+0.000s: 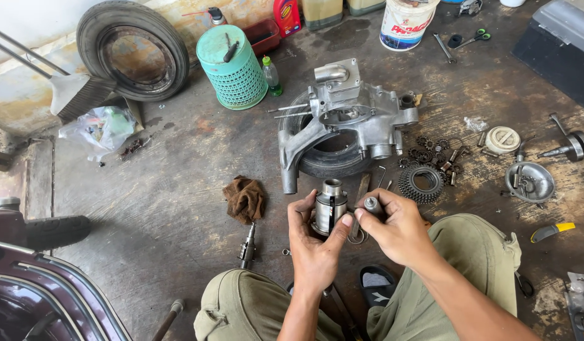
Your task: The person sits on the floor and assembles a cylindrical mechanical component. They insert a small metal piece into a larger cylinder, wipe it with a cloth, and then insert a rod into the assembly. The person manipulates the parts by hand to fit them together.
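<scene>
I'm looking down at a stained concrete floor (178, 189), and the biggest thing on it is the aluminium engine case (349, 113), which is lying across a small tyre (333, 158) straight ahead of me. It is stripped bare (nothing is bolted back into it), so by my reckoning reassembly is barely starting. To its right a gear cluster (421, 183) is lying flat on the floor, and small gears and bits (440, 155) are scattered just beyond it, all waiting to go in. A brown rag (244, 199) is sitting to the left of my hands.

Now the hands, close in front of my knees. My left hand (314, 249) is gripping a slotted steel shaft (328, 207) upright, with the fingers curled around its back and the thumb pressing on the front. My right hand (399, 230) is pinching a small rounded metal piece (371, 204) between thumb and fingertips, just beside the shaft and seemingly not seated in it yet. I judge this sub-assembly is only partly done.
</scene>
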